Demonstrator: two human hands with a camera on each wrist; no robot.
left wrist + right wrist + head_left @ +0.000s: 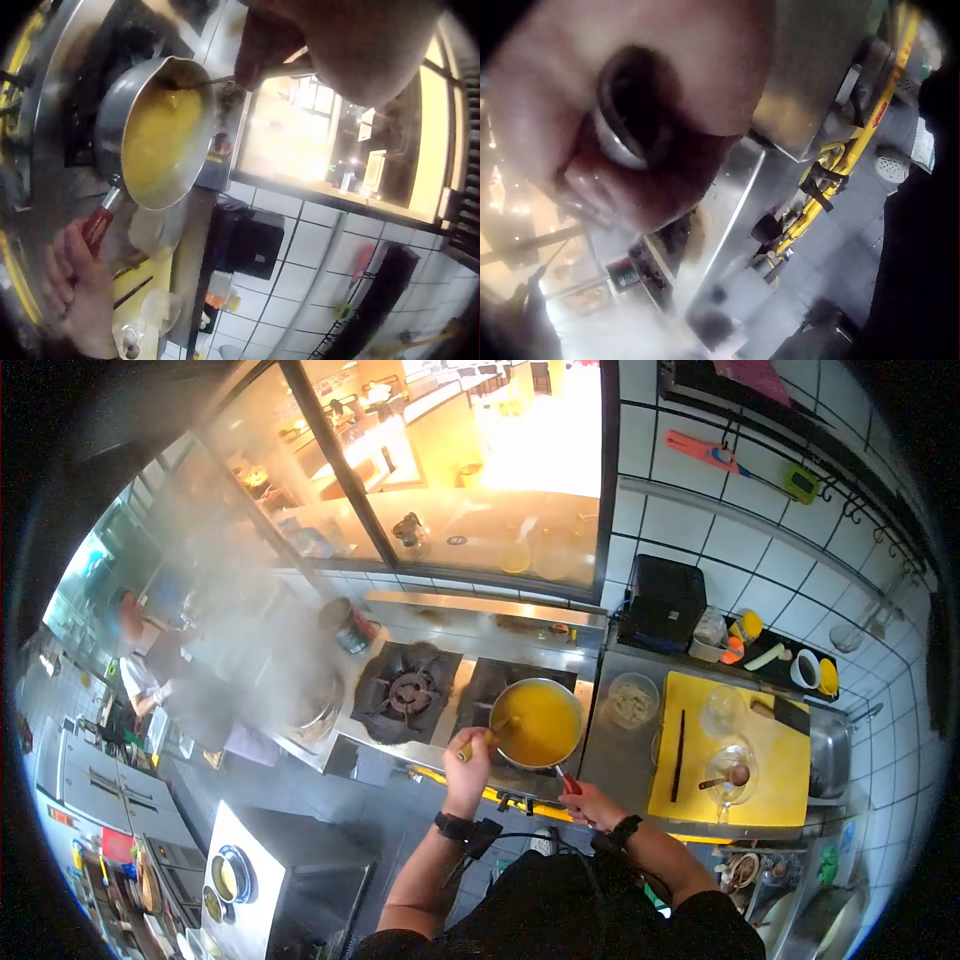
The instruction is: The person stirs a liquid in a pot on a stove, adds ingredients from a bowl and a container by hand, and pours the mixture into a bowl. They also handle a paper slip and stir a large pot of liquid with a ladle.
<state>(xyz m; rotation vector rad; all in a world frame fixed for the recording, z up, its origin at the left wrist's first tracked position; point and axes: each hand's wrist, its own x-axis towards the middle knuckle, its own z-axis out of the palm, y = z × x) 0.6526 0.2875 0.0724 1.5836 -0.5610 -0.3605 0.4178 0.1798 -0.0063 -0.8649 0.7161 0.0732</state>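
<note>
A metal saucepan (572,712) with a pouring lip and a red handle holds yellow liquid (540,732); from the head view it overlaps the right-hand burner. My right hand (593,805) grips the red handle (96,227), and the handle's hollow end (626,120) pokes out of the fist in the right wrist view. With my left hand (468,765) I hold a stirring tool by its wooden handle (465,752). Its brown lower part reaches into the liquid near the pan's left side, where the tip is hidden.
Left of the pan lies a bare gas burner (408,693), with thick steam beyond it. On the right, a yellow cutting board (680,705) bears a knife (790,712), a dark stick and clear bowls. A bowl of pale food (633,700) stands between. Another person (140,670) is far left.
</note>
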